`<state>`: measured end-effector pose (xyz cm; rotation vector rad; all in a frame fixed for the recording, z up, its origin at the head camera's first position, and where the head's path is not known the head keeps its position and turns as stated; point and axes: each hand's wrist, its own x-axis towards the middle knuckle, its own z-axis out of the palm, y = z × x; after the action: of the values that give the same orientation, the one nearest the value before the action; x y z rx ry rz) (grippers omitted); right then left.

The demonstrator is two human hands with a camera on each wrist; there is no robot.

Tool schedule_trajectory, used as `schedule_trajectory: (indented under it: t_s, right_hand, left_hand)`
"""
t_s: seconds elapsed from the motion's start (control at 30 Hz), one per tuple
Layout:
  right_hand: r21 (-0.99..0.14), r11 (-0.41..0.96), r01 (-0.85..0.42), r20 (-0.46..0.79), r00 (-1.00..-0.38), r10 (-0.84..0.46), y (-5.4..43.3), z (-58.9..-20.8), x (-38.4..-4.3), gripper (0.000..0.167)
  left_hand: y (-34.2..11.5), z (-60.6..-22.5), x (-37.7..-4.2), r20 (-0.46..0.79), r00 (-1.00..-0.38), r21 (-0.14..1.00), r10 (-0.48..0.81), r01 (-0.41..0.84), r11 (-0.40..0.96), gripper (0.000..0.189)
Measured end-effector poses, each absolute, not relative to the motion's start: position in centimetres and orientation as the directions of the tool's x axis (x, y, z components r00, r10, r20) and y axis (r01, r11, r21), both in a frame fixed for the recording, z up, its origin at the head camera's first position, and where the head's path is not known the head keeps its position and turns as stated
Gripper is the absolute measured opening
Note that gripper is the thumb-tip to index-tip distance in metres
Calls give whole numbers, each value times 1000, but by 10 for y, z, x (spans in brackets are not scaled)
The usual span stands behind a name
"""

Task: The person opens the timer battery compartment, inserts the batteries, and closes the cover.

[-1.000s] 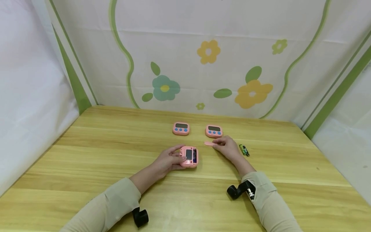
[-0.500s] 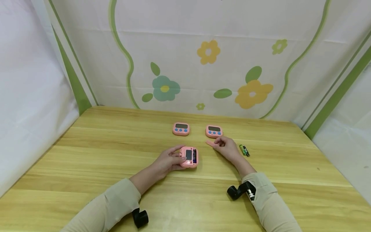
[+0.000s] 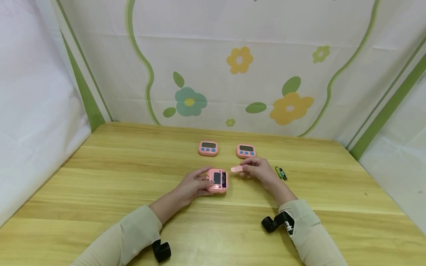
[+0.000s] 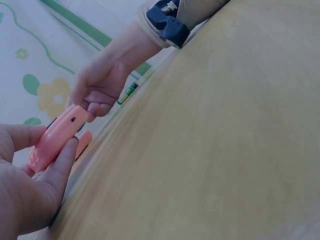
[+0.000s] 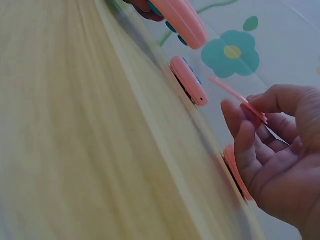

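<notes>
In the head view my left hand point(image 3: 191, 186) holds a pink digital timer point(image 3: 213, 186), its back turned up. Dark batteries point(image 3: 224, 180) lie in the timer's uncovered compartment. Just to the right, my right hand point(image 3: 261, 171) pinches a thin pink battery cover point(image 3: 237, 169) between thumb and fingers, a small gap away from the timer. The left wrist view shows the timer point(image 4: 57, 140) edge-on, gripped between thumb and fingers above the table. In the right wrist view the cover point(image 5: 235, 95) sticks out from the fingertips.
Two more pink timers, a left one point(image 3: 208, 148) and a right one point(image 3: 246, 150), lie face up farther back on the wooden table point(image 3: 133, 170). Green-and-black batteries point(image 3: 281, 173) lie right of my right hand. A flower-patterned cloth point(image 3: 213, 74) hangs behind the table.
My right hand has turned the battery cover and brought it slightly nearer to the held timer. My left hand and its timer have stayed almost still.
</notes>
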<state>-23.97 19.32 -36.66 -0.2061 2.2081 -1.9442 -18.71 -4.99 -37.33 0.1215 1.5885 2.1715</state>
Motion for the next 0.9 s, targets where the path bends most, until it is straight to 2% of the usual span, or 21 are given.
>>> schedule_trajectory:
  t_s: [0.27, 0.5, 0.67, 0.9]
  right_hand:
    - [-999, 24, 23, -31, -916, -400, 182, -355, -233, 23]
    - [-999, 51, 10, -34, -871, -491, 172, -351, -226, 29]
    - [-994, 111, -13, -44, -866, -498, 164, -351, -223, 40]
    - [-975, 172, -139, 61, -917, -395, 151, -349, -216, 40]
  left_hand:
    - [-50, -374, -187, -183, -898, 924, 399, -296, -243, 58]
    - [-51, -375, -188, -183, -898, 927, 400, -293, -234, 59]
    - [-50, -375, -187, -179, -898, 929, 403, -289, -230, 59]
    - [-50, -372, -187, -199, -896, 922, 397, -308, -233, 57]
